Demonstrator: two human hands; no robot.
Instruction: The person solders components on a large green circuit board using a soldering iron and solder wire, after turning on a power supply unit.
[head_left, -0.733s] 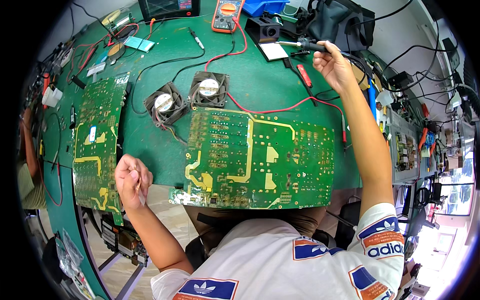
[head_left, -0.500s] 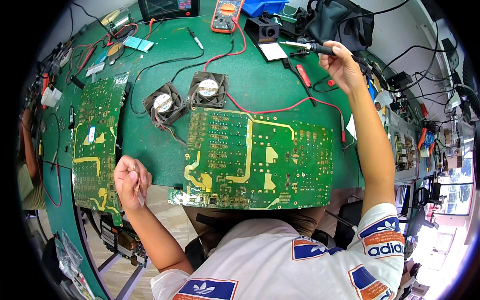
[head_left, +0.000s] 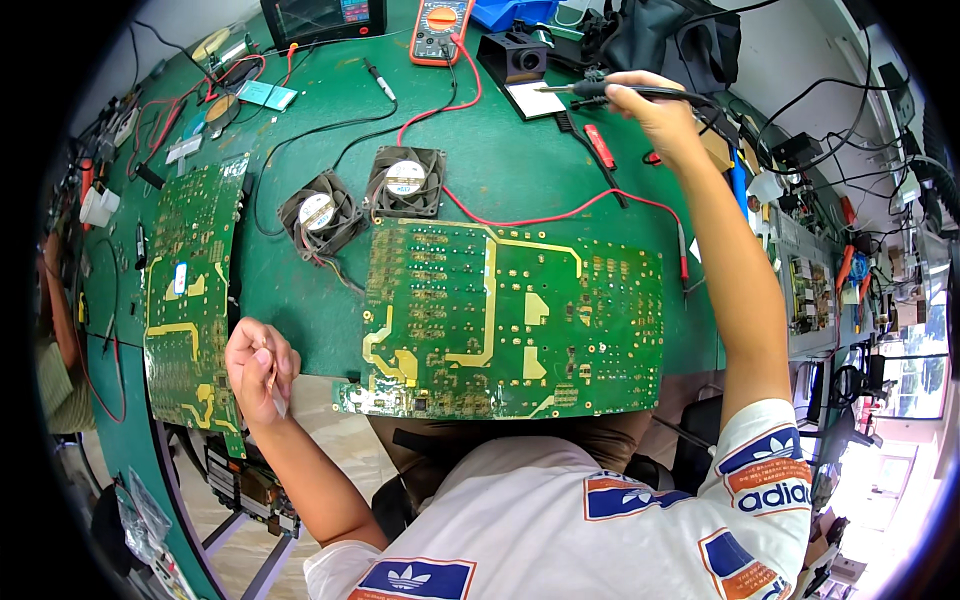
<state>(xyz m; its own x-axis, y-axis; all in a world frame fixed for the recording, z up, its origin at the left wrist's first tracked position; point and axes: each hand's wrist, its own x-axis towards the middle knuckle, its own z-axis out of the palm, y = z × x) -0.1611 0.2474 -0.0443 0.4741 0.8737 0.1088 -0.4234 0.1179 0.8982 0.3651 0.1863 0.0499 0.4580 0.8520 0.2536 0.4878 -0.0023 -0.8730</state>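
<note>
Up at the right, my right hand is closed around a soldering iron. Its metal tip points left, over the white pad in front of a black iron stand; whether it touches the pad I cannot tell. My left hand is closed on a thin, pale item of unclear kind, beside the right edge of a long green circuit board. A larger green circuit board lies between my arms at the table's near edge, with neither hand on it.
Two square cooling fans sit behind the larger board. An orange multimeter stands at the back, its red lead crossing the green table. A brush and a red tool lie below the stand. Cables crowd the right side.
My right hand has moved slightly left, bringing the iron's tip further over the white pad. The left hand keeps its grip and place. The whole view has shifted a little.
</note>
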